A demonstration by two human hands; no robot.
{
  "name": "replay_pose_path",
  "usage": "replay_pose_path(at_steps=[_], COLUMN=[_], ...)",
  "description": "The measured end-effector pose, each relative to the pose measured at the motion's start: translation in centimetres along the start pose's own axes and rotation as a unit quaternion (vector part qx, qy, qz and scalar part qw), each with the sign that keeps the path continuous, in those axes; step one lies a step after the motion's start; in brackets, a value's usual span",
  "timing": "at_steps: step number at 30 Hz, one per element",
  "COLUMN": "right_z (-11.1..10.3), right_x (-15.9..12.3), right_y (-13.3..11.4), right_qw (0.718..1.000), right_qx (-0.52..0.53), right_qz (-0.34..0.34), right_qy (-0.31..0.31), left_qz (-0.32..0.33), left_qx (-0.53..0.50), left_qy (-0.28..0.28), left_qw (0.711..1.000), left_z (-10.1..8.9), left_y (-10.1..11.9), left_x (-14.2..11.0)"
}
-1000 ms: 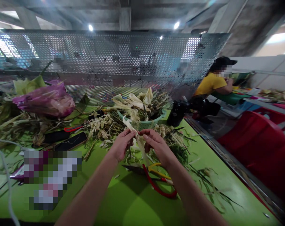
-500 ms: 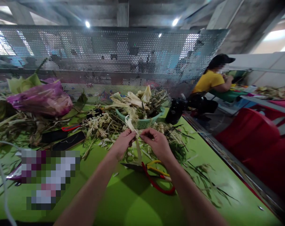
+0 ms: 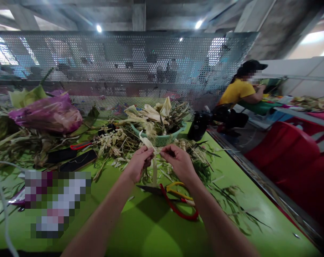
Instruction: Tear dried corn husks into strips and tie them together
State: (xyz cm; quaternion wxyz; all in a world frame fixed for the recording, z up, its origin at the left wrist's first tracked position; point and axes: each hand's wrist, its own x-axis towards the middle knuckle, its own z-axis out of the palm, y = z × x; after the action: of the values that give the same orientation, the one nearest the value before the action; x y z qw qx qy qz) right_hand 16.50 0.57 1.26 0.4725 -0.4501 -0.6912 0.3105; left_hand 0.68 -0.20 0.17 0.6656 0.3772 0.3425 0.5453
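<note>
Forearms (image 3: 105, 210) reach in from the lower edge, which cuts them off, and the hands meet above the table (image 3: 140, 232). Left hand (image 3: 139, 164) is closed, thumb and fingers pinching a pale strip (image 3: 147, 141) in front of the basket (image 3: 165, 139). Right hand (image 3: 179, 160) is curled beside it, thumb near forefinger; whether it grips the strip, I cannot tell. Dry husks (image 3: 151, 116) heap above the basket's rim. The purple bag's (image 3: 48, 114) contents are hard to make out. Right forearm partly hides the scissors (image 3: 165, 196).
</note>
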Motion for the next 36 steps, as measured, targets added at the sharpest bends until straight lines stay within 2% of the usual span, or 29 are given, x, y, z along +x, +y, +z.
replay_pose_path(at_steps=[10,13,18,23,27,33,36], right_z=[0.0,-0.3,-0.8,-0.8,-0.4,0.3,0.2], right_x=[0.0,0.1,0.3,0.5,0.5,0.2,0.1], right_y=[0.3,0.3,0.2,0.5,0.6,0.5,0.1], right_qw=[0.999,0.999,0.999,0.999,0.997,0.999,1.000], right_qx=[-0.023,-0.036,-0.029,-0.009,0.062,0.045,0.017], right_qz=[-0.019,-0.028,0.001,0.022,0.034,0.016,-0.001], right_qy=[0.010,0.014,-0.033,-0.029,-0.042,0.018,0.026], left_qz=[0.007,0.008,0.045,0.053,0.054,0.056,0.054], left_qx=[-0.006,0.049,0.168,0.210,0.234,0.268,0.245], left_qy=[-0.002,-0.015,-0.066,-0.111,-0.103,-0.126,-0.113], left_qw=[1.000,0.999,0.982,0.970,0.965,0.954,0.961], left_z=[0.0,-0.2,-0.4,0.0,0.2,0.7,0.7], left_y=[0.1,0.3,0.5,0.0,-0.1,0.1,-0.3], left_x=[0.0,0.0,0.0,0.0,-0.1,-0.5,-0.3])
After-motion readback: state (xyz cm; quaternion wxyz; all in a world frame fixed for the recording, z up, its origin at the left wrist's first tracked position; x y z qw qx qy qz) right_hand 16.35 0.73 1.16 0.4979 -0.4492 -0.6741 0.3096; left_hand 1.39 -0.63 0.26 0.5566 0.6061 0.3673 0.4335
